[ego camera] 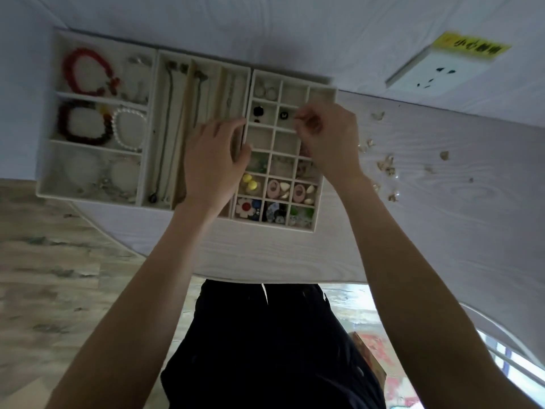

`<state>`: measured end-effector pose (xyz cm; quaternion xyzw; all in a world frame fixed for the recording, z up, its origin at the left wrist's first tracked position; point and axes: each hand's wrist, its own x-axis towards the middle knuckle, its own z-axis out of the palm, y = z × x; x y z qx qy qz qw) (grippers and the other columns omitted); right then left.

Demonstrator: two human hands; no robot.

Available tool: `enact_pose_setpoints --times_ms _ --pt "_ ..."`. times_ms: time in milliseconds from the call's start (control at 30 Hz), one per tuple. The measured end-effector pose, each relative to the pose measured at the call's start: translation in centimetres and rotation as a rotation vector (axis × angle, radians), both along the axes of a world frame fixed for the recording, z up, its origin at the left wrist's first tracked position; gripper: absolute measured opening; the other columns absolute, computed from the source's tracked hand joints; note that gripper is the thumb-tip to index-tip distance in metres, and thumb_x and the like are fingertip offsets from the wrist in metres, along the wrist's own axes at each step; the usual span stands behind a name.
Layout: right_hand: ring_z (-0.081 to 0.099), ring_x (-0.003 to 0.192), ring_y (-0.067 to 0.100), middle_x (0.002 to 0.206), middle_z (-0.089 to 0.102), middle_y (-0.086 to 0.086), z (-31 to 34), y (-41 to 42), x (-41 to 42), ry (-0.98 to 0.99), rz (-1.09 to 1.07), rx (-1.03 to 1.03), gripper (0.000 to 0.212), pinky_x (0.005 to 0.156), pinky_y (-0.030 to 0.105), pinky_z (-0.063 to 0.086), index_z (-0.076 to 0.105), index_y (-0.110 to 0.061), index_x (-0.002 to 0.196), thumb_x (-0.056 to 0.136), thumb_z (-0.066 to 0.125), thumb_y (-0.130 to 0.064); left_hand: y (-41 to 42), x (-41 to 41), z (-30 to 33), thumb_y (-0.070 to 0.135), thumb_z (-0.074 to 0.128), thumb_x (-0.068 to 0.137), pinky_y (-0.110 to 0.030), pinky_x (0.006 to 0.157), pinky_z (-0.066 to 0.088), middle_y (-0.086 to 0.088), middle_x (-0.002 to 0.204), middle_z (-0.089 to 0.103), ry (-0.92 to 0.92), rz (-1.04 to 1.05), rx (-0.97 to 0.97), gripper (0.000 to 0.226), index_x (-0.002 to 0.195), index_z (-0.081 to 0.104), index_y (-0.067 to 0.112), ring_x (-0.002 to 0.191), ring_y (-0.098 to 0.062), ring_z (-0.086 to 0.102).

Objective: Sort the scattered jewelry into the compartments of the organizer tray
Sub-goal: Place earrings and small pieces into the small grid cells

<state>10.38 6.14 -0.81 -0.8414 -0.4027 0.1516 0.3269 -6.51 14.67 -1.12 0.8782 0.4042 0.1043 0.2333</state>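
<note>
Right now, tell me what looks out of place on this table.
Small pale jewelry pieces lie scattered on the table right of the organizer tray, outside any compartment. The rest sits sorted: bracelets, necklaces and small pieces in their compartments.

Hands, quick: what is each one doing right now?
Left hand: fingers curled on the grid tray's edge.
Right hand: fingers curled, pinching something tiny; too blurred to identify.

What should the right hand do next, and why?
Probably lower the right hand, which seems to pinch something small, into the near-empty cell under its fingertips and let go. The left hand grips the tray wall.
</note>
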Motion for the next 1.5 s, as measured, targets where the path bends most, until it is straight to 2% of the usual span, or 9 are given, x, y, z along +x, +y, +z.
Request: enact_pose_setpoints --times_ms 100,233,400,600,733,900,1167,1300,1500 --pt "0.054 0.082 0.013 0.091 0.062 0.001 -0.8 0.8 0.2 -0.04 0.03 -0.108 0.014 0.069 0.024 0.041 0.074 -0.02 0.093 0.083 0.064 -0.021 0.8 0.1 -0.3 0.027 0.058 0.09 -0.034 0.085 0.042 -0.007 0.106 0.063 -0.005 -0.015 -0.024 0.034 0.123 0.059 0.016 0.098 -0.026 0.057" --pt "0.05 0.076 0.009 0.091 0.05 -0.001 -0.2 0.7 0.4 -0.062 -0.012 -0.075 0.02 0.069 0.021 0.042 0.074 -0.015 0.098 0.083 0.062 -0.01 1.3 0.1 -0.4 0.027 0.061 0.089 -0.034 0.087 0.043 -0.002 0.105 0.064 -0.034 -0.028 -0.035 0.035 0.122 0.059 0.018 0.097 -0.023 0.058" --pt "0.056 0.079 0.015 0.095 0.059 0.009 0.5 0.4 0.9 -0.137 -0.053 -0.057 0.019 0.064 0.024 0.045 0.074 -0.014 0.091 0.079 0.06 -0.009 1.5 0.0 -0.6 0.028 0.061 0.088 -0.031 0.089 0.038 0.001 0.1 0.064 -0.046 -0.058 -0.007 0.033 0.12 0.06 0.018 0.096 -0.021 0.057" --pt "0.053 0.099 0.024 0.103 0.059 0.008 0.6 1.6 0.3 -0.319 0.045 -0.213 0.013 0.065 0.026 0.036 0.074 -0.014 0.091 0.082 0.066 -0.019 1.7 0.0 -0.7 0.029 0.061 0.089 -0.032 0.093 0.038 0.0 0.103 0.064 -0.045 -0.079 -0.004 0.032 0.119 0.06 0.019 0.1 -0.023 0.057" --pt "0.049 0.105 0.024 0.11 0.058 0.006 0.4 2.1 0.0 -0.448 0.038 -0.356 0.017 0.071 0.027 0.04 0.074 -0.011 0.095 0.086 0.063 -0.022 1.8 -0.1 -0.7 0.03 0.06 0.089 -0.031 0.093 0.036 0.001 0.104 0.063 -0.042 -0.08 -0.027 0.033 0.12 0.059 0.02 0.101 -0.022 0.056" --pt "0.051 0.104 0.023 0.112 0.06 0.005 0.0 2.6 -0.8 -0.512 -0.056 -0.367 0.017 0.076 0.03 0.044 0.074 -0.011 0.096 0.085 0.064 -0.021 1.9 -0.2 -0.7 0.03 0.061 0.089 -0.027 0.093 0.032 0.001 0.105 0.063 -0.047 -0.082 -0.034 0.034 0.121 0.059 0.021 0.103 -0.021 0.056" --pt "0.054 0.097 0.024 0.107 0.061 0.007 -0.2 2.9 -0.9 -0.553 -0.069 -0.361 0.016 0.075 0.031 0.045 0.074 -0.011 0.093 0.083 0.067 -0.021 2.1 -0.2 -1.0 0.033 0.06 0.089 -0.032 0.096 0.036 0.002 0.107 0.063 -0.046 -0.09 -0.048 0.035 0.122 0.058 0.022 0.105 -0.02 0.055" --pt "0.057 0.084 0.024 0.092 0.064 0.005 0.0 2.4 -1.1 -0.602 -0.093 -0.283 0.008 0.065 0.028 0.043 0.076 -0.013 0.08 0.077 0.069 -0.015 2.1 -0.2 -0.9 0.033 0.059 0.089 -0.032 0.096 0.036 0.001 0.107 0.063 -0.053 -0.096 -0.051 0.035 0.122 0.058 0.021 0.104 -0.021 0.055" --pt "0.055 0.082 0.022 0.09 0.063 0.002 0.1 2.0 -0.9 -0.586 -0.091 -0.226 0.01 0.062 0.024 0.039 0.075 -0.014 0.075 0.078 0.066 -0.017 2.1 -0.2 -0.9 0.032 0.061 0.089 -0.031 0.094 0.036 0.001 0.105 0.063 -0.054 -0.093 -0.05 0.034 0.121 0.059 0.02 0.103 -0.022 0.055"
